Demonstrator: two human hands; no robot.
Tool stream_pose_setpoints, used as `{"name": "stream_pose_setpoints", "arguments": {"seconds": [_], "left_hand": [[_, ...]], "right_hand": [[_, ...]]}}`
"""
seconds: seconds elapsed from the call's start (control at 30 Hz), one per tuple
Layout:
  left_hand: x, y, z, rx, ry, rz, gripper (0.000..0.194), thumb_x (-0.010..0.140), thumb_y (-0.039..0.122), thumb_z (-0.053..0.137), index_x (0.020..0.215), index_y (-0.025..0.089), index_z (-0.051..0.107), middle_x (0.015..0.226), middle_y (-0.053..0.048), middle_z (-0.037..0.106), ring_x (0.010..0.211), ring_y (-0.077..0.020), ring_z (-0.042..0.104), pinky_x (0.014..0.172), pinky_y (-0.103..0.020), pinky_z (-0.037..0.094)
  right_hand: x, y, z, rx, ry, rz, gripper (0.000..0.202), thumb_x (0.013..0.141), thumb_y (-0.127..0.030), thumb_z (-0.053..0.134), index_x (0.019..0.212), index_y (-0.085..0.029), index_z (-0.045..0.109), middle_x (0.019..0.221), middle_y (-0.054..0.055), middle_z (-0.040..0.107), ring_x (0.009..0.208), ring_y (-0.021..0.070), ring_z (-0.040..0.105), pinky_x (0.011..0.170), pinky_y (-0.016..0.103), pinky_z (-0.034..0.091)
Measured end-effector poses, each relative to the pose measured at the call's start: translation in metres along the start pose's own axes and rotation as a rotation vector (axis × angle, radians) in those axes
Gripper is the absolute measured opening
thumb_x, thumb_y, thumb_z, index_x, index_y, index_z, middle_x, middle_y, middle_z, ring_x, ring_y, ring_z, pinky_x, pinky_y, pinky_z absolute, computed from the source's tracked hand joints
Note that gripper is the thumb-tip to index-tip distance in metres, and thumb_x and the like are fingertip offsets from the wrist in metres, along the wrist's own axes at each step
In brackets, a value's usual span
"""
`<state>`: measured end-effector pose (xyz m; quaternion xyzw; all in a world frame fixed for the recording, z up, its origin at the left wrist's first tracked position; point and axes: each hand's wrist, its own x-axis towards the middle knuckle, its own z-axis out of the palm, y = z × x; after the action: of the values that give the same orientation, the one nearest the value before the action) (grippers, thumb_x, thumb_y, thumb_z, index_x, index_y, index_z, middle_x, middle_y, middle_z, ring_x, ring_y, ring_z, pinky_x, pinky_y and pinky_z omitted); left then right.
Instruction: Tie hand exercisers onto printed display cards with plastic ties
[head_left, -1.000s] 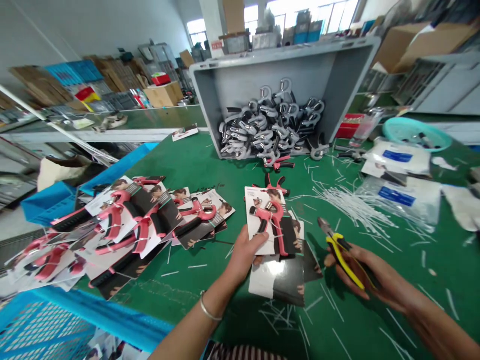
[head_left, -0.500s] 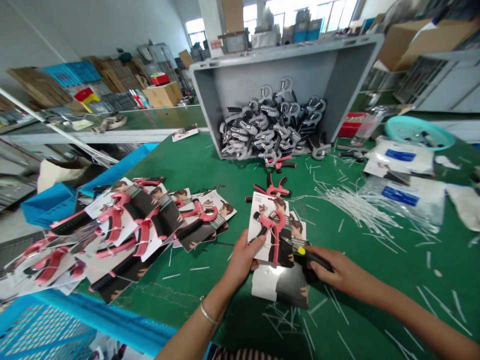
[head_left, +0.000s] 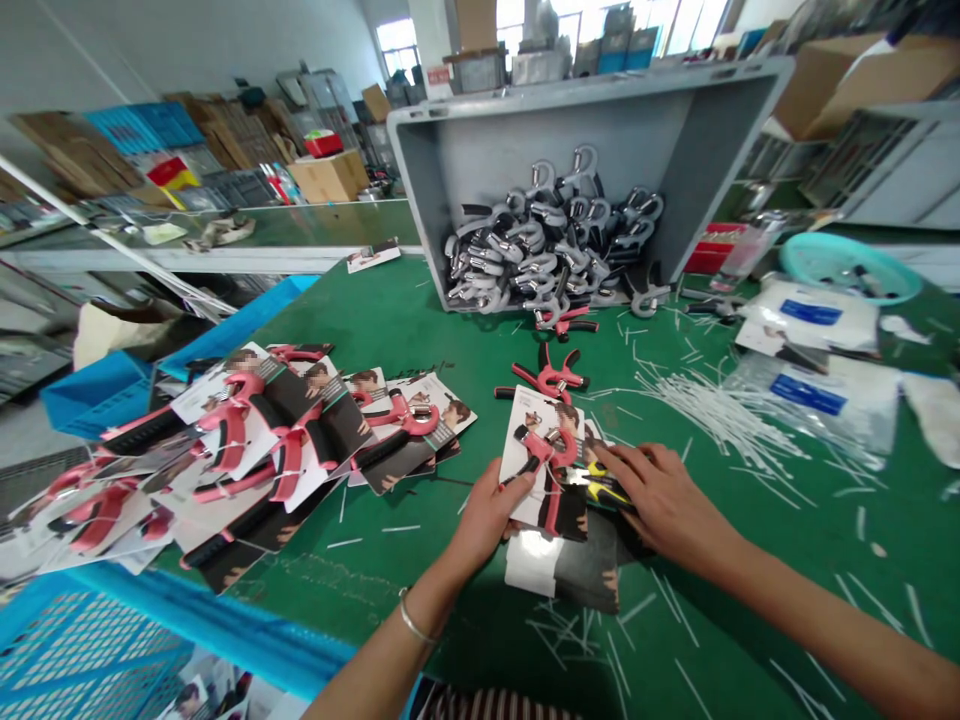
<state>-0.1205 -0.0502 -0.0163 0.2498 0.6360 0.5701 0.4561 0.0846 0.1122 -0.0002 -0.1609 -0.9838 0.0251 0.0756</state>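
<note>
My left hand [head_left: 486, 512] is closed on the left edge of a printed card [head_left: 525, 412], its thumb on the front. Fixed to that card is a pink and black hand grip strengthener [head_left: 561, 452]. My right hand [head_left: 664, 500] is closed around yellow and black cutting pliers [head_left: 606, 488], whose metal jaws lie at the card's right side near the strengthener. Whether the jaws touch a tie cannot be told. Beneath lie more cards [head_left: 581, 570], partly covered. Just behind the card sits a loose pink hand grip strengthener [head_left: 551, 375].
A grey crate [head_left: 585, 140] tipped on its side holds many grey hand grips [head_left: 525, 250]. Carded pink grips [head_left: 255, 450] are piled at left. White plastic ties [head_left: 720, 420] lie scattered at right, near plastic bags [head_left: 817, 395] and a turquoise basin [head_left: 847, 262].
My right hand has moved up and turned over the pliers, whose jaws have swung to point left at the card. My left hand still holds the card in about the same place.
</note>
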Motion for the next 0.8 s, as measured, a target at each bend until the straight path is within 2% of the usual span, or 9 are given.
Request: {"name": "stream_pose_setpoints", "arguments": {"seconds": [0.2, 0.3, 0.43, 0.53, 0.6, 0.67, 0.73, 0.77, 0.8], "left_hand": [[0.002, -0.006, -0.001, 0.016, 0.008, -0.021, 0.036, 0.083, 0.049, 0.065, 0.096, 0.018, 0.054, 0.060, 0.006, 0.053, 0.040, -0.0064, 0.045, 0.034, -0.016, 0.033], [0.002, -0.004, 0.000, 0.020, 0.001, -0.013, 0.039, 0.082, 0.051, 0.065, 0.099, 0.018, 0.055, 0.061, 0.005, 0.055, 0.040, -0.0074, 0.046, 0.035, -0.017, 0.035], [-0.001, 0.002, 0.001, -0.006, -0.002, -0.002, 0.039, 0.083, 0.053, 0.064, 0.096, 0.017, 0.057, 0.058, 0.005, 0.056, 0.040, -0.0083, 0.048, 0.037, -0.019, 0.037], [-0.005, 0.002, -0.001, -0.019, 0.020, -0.045, 0.040, 0.081, 0.055, 0.065, 0.089, 0.017, 0.057, 0.054, 0.005, 0.054, 0.037, -0.0081, 0.045, 0.034, -0.019, 0.033], [-0.006, 0.000, -0.003, -0.030, 0.005, -0.093, 0.041, 0.079, 0.056, 0.067, 0.088, 0.017, 0.058, 0.053, 0.006, 0.053, 0.035, -0.0077, 0.043, 0.033, -0.019, 0.030], [-0.006, 0.000, -0.003, -0.039, -0.003, -0.115, 0.040, 0.078, 0.055, 0.068, 0.087, 0.017, 0.058, 0.052, 0.006, 0.052, 0.034, -0.0075, 0.043, 0.032, -0.019, 0.030], [-0.004, 0.005, 0.000, -0.049, 0.023, -0.101, 0.038, 0.079, 0.054, 0.068, 0.084, 0.018, 0.057, 0.051, 0.007, 0.051, 0.034, -0.0074, 0.042, 0.032, -0.019, 0.030], [-0.003, 0.008, 0.002, -0.063, 0.054, -0.078, 0.037, 0.079, 0.053, 0.068, 0.084, 0.018, 0.057, 0.051, 0.008, 0.051, 0.034, -0.0073, 0.042, 0.033, -0.019, 0.031], [-0.003, 0.013, 0.004, -0.081, 0.088, -0.044, 0.036, 0.080, 0.052, 0.068, 0.086, 0.018, 0.059, 0.054, 0.007, 0.053, 0.036, -0.0076, 0.044, 0.035, -0.019, 0.034]], "right_hand": [[0.008, -0.004, -0.002, -0.024, -0.003, 0.004, 0.057, 0.087, -0.021, 0.057, 0.141, -0.008, 0.044, 0.124, 0.019, 0.059, 0.104, 0.0320, 0.051, 0.093, 0.048, 0.042], [0.011, -0.005, -0.001, -0.004, -0.065, 0.014, 0.042, 0.087, -0.024, 0.058, 0.125, -0.009, 0.056, 0.109, 0.017, 0.064, 0.100, 0.0310, 0.055, 0.088, 0.043, 0.046], [0.016, 0.004, 0.003, 0.069, -0.149, 0.045, 0.032, 0.090, -0.021, 0.054, 0.120, -0.012, 0.058, 0.111, 0.016, 0.065, 0.099, 0.0282, 0.061, 0.083, 0.037, 0.050], [0.017, 0.008, -0.002, 0.155, -0.225, 0.013, 0.027, 0.091, -0.020, 0.052, 0.116, -0.012, 0.059, 0.110, 0.017, 0.066, 0.096, 0.0270, 0.064, 0.082, 0.036, 0.049], [0.013, 0.000, -0.012, 0.265, -0.269, -0.022, 0.023, 0.090, -0.018, 0.051, 0.111, -0.014, 0.060, 0.105, 0.014, 0.068, 0.091, 0.0249, 0.066, 0.079, 0.034, 0.049], [0.006, -0.018, -0.025, 0.447, -0.363, -0.141, 0.021, 0.085, -0.014, 0.054, 0.104, -0.018, 0.062, 0.096, 0.009, 0.069, 0.084, 0.0212, 0.066, 0.074, 0.030, 0.049], [-0.001, -0.038, -0.035, 0.653, -0.493, -0.331, 0.021, 0.078, -0.014, 0.061, 0.097, -0.021, 0.064, 0.090, 0.004, 0.070, 0.079, 0.0190, 0.066, 0.070, 0.027, 0.048], [-0.003, -0.046, -0.038, 0.725, -0.529, -0.378, 0.021, 0.077, -0.016, 0.063, 0.097, -0.022, 0.065, 0.090, 0.003, 0.070, 0.080, 0.0192, 0.066, 0.070, 0.027, 0.049], [-0.005, -0.052, -0.040, 0.765, -0.526, -0.353, 0.021, 0.079, -0.020, 0.063, 0.100, -0.022, 0.065, 0.093, 0.004, 0.071, 0.083, 0.0203, 0.066, 0.072, 0.028, 0.050]]}}
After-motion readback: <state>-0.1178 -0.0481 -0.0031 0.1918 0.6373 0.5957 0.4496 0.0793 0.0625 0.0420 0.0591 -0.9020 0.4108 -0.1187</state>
